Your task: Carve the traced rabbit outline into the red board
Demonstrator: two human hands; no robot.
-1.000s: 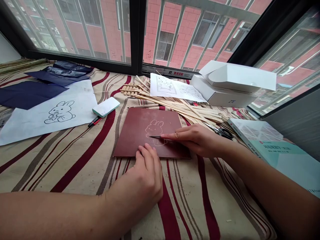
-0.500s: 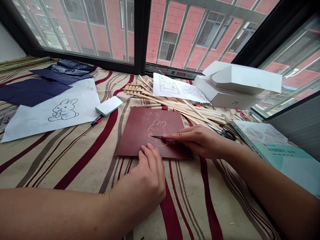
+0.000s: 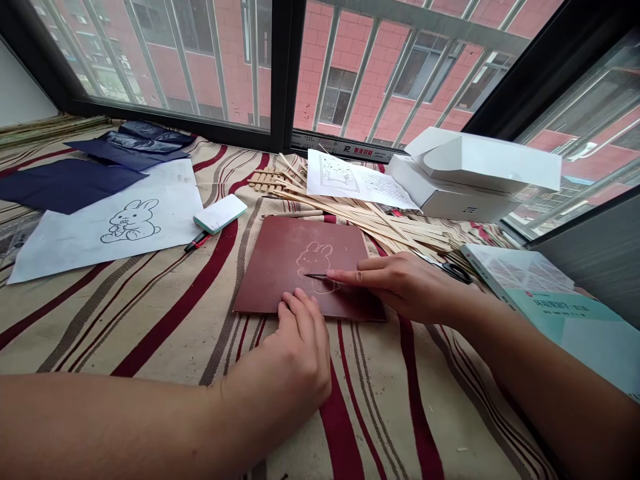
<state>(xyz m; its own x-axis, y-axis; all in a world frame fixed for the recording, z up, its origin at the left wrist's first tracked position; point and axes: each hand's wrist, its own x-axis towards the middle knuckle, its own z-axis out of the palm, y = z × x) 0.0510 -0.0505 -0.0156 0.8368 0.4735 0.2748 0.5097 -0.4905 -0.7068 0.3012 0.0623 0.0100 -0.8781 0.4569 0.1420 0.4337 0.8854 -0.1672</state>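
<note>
A flat reddish-brown board (image 3: 270,267) lies on the striped cloth, with a pale outline of a rabbit (image 3: 315,257) on its surface. My right hand (image 3: 400,283) grips a thin dark pointed tool (image 3: 316,275), index finger stretched along it. The tool's tip lies over the rabbit outline, at the left of its lower body; its handle is hidden in the hand. At the board's near edge, my left hand (image 3: 297,353) is closed, with its fingertips pressed on the top face. Its thumb is hidden.
A paper with a rabbit drawing (image 3: 170,230), dark blue sheets (image 3: 75,180), a white eraser-like block (image 3: 220,213) and a red-black pen (image 3: 199,241) lie left. Behind are wood strips (image 3: 360,213), a printed sheet (image 3: 350,177) and a white box (image 3: 470,193). Scissors (image 3: 456,272) and a book (image 3: 555,293) lie right.
The whole view has shifted slightly. The tool's tip has hardly moved over the rabbit outline, and both hands keep their places and hold.
</note>
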